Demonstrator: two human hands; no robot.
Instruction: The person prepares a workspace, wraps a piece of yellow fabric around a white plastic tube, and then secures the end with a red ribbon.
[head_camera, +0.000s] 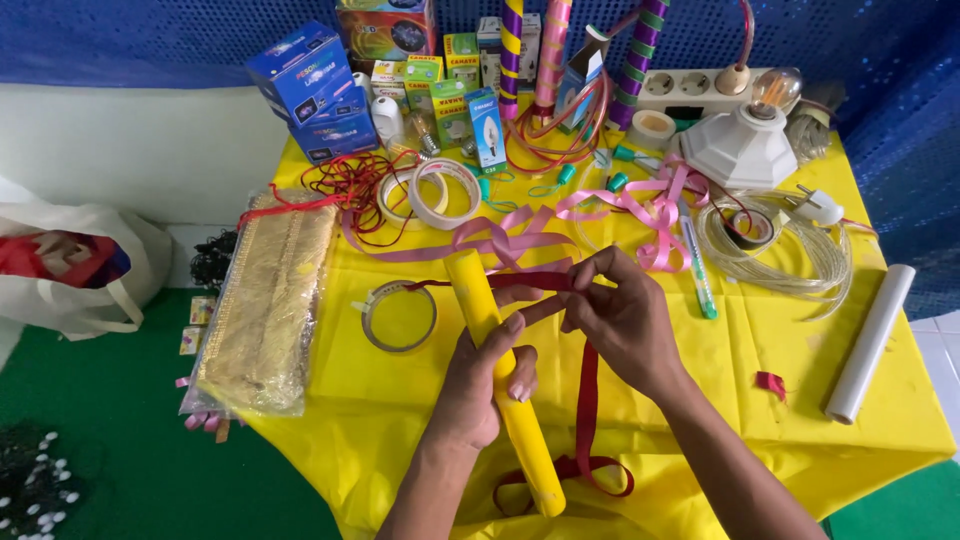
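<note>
A yellow tube (500, 375) is gripped around its middle by the left hand (485, 380), fingers wrapped over it. Its long axis runs from the near table edge up and slightly left, the far end pointing toward the tape rolls (432, 192). A dark red ribbon (585, 400) is pinched between the fingertips of the right hand (620, 315), just right of the tube (the ribbon is stretched across the tube's upper end and trails down to a loop by its lower end). A clear tape ring (398, 317) lies left of the tube on the yellow tablecloth (780, 340); pink ribbon (520, 240) is strewn beyond it.
</note>
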